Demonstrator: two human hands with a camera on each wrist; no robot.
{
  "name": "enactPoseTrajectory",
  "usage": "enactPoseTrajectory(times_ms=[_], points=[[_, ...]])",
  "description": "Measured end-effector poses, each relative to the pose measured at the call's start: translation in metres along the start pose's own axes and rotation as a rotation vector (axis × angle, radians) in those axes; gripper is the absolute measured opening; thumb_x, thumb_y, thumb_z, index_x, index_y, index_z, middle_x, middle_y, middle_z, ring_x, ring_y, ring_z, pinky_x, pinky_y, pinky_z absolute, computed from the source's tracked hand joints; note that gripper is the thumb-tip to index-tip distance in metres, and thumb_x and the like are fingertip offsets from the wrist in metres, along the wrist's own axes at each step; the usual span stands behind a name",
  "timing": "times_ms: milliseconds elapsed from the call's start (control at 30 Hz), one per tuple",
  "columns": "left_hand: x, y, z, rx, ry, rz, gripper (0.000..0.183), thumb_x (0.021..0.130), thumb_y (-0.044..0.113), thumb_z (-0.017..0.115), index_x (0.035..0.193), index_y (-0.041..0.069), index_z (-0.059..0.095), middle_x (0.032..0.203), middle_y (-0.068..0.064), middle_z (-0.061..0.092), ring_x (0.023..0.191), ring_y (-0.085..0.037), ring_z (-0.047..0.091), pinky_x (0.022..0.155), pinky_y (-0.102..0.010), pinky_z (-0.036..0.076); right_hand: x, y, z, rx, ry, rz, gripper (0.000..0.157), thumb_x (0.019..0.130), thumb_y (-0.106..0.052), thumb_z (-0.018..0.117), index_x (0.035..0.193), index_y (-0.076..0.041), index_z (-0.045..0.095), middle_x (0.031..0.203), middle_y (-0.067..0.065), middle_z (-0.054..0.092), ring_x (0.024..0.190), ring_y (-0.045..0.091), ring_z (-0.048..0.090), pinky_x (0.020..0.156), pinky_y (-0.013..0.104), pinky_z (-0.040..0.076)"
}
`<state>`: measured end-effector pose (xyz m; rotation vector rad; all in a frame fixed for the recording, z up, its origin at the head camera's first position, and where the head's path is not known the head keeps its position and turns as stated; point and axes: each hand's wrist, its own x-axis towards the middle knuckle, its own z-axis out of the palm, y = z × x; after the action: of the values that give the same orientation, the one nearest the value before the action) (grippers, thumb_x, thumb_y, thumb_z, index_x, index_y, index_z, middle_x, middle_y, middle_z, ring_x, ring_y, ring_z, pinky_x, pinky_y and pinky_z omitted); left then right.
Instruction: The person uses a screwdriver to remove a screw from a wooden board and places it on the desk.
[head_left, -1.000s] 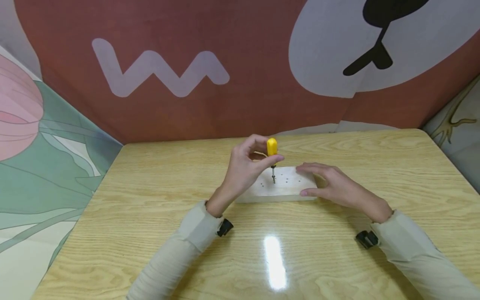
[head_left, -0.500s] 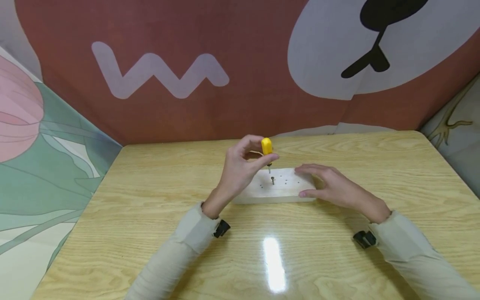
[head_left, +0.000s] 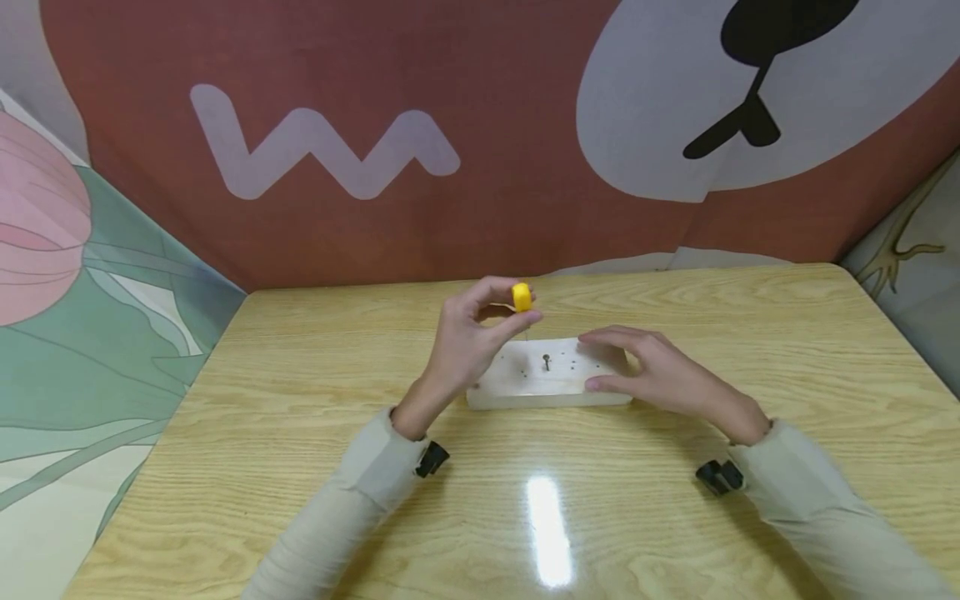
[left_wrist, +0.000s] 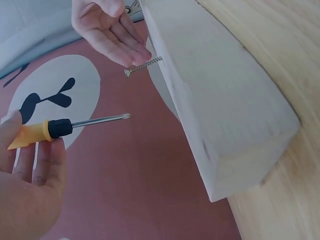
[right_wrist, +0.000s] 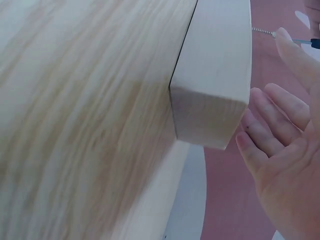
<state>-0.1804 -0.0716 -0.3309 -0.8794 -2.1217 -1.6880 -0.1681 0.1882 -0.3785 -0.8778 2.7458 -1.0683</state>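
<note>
My left hand (head_left: 468, 337) grips a yellow screwdriver (head_left: 522, 297) by its handle between thumb and fingers. In the left wrist view the screwdriver's black collar and cross-shaped metal tip (left_wrist: 126, 116) show, apart from the screw. A screw (left_wrist: 142, 66) stands partly sunk in the top of a pale wooden block (head_left: 517, 379), its head well above the wood. Several small dark holes dot the block's top around it. My right hand (head_left: 656, 367) lies over the block's right end, fingers loosely spread, with fingertips right at its top face (right_wrist: 245, 112).
The block rests on a wood-grain table (head_left: 337, 500), near its back edge. Behind rises a red wall (head_left: 375, 233) with a cartoon print, and a floral panel (head_left: 120, 333) stands at the left. Black wrist cameras (head_left: 432, 459) sit at both cuffs.
My left hand has drawn the screwdriver up off the screw and moved left. The screw stays standing in the block. My right hand has shifted slightly left over the block.
</note>
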Motion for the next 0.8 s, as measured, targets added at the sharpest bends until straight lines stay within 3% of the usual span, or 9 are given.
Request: enactPoseTrajectory(times_ms=[333, 567, 800], points=[[-0.005, -0.006, -0.005, -0.005, -0.019, 0.025, 0.025, 0.080, -0.006, 0.078, 0.103, -0.008, 0.068, 0.099, -0.022, 0.072, 0.088, -0.031, 0.070, 0.081, -0.031, 0.061, 0.015, -0.011, 0.011, 0.039, 0.001, -0.056, 0.057, 0.087, -0.031, 0.077, 0.135, -0.005, 0.060, 0.134, 0.010, 0.064, 0.129, 0.031, 0.057, 0.107, 0.053, 0.046], [-0.008, -0.009, -0.010, 0.025, -0.048, 0.013, 0.024, 0.081, -0.004, 0.077, 0.103, -0.005, 0.069, 0.099, -0.020, 0.073, 0.089, -0.032, 0.069, 0.083, -0.032, 0.060, 0.027, -0.018, 0.019, 0.086, -0.012, -0.074, 0.051, 0.088, -0.028, 0.076, 0.131, -0.005, 0.062, 0.127, 0.009, 0.068, 0.118, 0.026, 0.064, 0.099, 0.048, 0.053], [-0.011, -0.014, -0.016, 0.077, -0.054, 0.019, 0.023, 0.081, -0.002, 0.079, 0.103, -0.003, 0.071, 0.098, -0.017, 0.074, 0.088, -0.023, 0.068, 0.084, -0.030, 0.060, 0.034, -0.023, 0.026, 0.130, -0.033, -0.077, 0.044, 0.091, -0.022, 0.072, 0.130, -0.003, 0.063, 0.126, 0.011, 0.069, 0.112, 0.023, 0.067, 0.095, 0.042, 0.056]])
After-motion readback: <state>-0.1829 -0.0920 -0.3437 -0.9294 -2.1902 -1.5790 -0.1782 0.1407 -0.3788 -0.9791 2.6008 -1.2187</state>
